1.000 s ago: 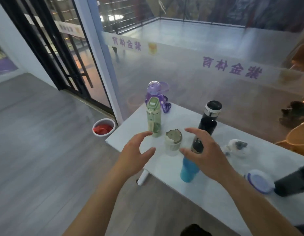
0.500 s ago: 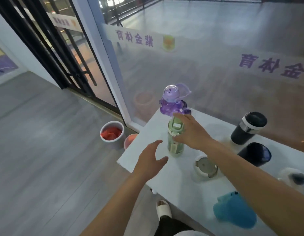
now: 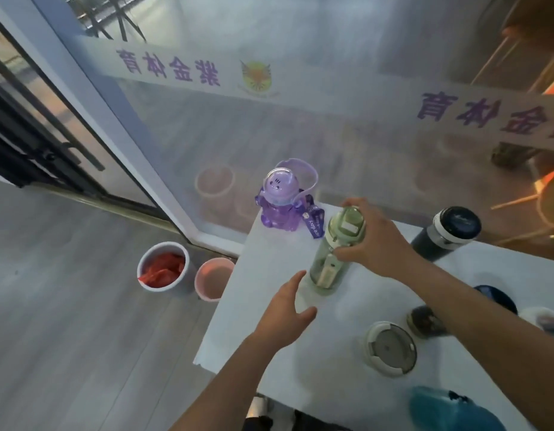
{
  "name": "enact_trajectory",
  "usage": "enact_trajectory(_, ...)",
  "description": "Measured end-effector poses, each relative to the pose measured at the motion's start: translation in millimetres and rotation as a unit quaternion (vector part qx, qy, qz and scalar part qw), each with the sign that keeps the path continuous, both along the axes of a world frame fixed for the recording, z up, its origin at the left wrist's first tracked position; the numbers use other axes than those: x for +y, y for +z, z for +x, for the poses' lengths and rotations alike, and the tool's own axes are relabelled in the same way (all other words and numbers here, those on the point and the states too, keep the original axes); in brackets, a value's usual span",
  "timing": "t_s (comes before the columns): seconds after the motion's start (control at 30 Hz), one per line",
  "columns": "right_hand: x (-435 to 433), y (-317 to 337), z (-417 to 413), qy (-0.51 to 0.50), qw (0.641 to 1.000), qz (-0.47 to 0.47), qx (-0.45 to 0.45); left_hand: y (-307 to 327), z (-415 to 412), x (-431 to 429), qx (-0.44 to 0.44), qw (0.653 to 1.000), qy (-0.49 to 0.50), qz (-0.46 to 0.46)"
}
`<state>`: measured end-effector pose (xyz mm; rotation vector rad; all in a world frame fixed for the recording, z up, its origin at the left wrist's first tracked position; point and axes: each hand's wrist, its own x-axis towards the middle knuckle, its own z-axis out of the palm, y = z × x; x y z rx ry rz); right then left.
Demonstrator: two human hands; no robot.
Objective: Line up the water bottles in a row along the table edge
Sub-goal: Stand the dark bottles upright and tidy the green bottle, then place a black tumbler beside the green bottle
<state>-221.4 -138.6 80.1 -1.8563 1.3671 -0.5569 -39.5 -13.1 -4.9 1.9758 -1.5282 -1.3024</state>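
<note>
My left hand [image 3: 283, 315] hovers with fingers spread, empty, just short of the green bottle [image 3: 333, 251], likely ready to steady its base. My right hand [image 3: 370, 241] wraps the green bottle's upper body below the lid, reaching in from its right, gripping high to lift it. Beyond the green bottle, the purple bottle [image 3: 279, 199] stands at the table [image 3: 238, 321] corner

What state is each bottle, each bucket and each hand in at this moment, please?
green bottle: upright, lid shut, gripped near the top
purple bottle: upright, dome cap on, untouched
black bottle: upright, capped
white-lidded cup: upright, lid on
teal bottle: partly out of frame
right hand: closed on the green bottle
left hand: open, empty
white bucket: holds something red
pink bucket: contents unclear
</note>
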Motion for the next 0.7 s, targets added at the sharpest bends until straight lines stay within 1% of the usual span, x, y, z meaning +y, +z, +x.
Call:
enact_trajectory(0.07, -18, 6, -3, -0.020, 1.000, -0.010, 0.003, -15, 13, -8, -0.034, 0.999, -0.037, 0.018)
enact_trajectory(0.13, -36, 8, -3, -0.043, 0.999, -0.011, 0.007, -27, 25, -12, -0.090, 0.992, -0.076, 0.038)
enact_trajectory(0.23, -60, 7, -2, -0.062, 0.997, -0.018, 0.032, -43, 43, -15, -0.211, 0.969, -0.115, 0.059)
enact_trajectory(0.3, -75, 5, 0, -0.064, 0.997, -0.027, 0.045, -52, 53, -16, -0.247, 0.959, -0.123, 0.062)
enact_trajectory(0.47, -100, 1, 7, -0.069, 0.994, -0.038, 0.075, -63, 66, -17, -0.257, 0.952, -0.143, 0.086)
enact_trajectory(0.7, -102, 1, 2, -0.068, 0.995, -0.028, 0.069, -69, 72, -17, -0.243, 0.952, -0.164, 0.091)
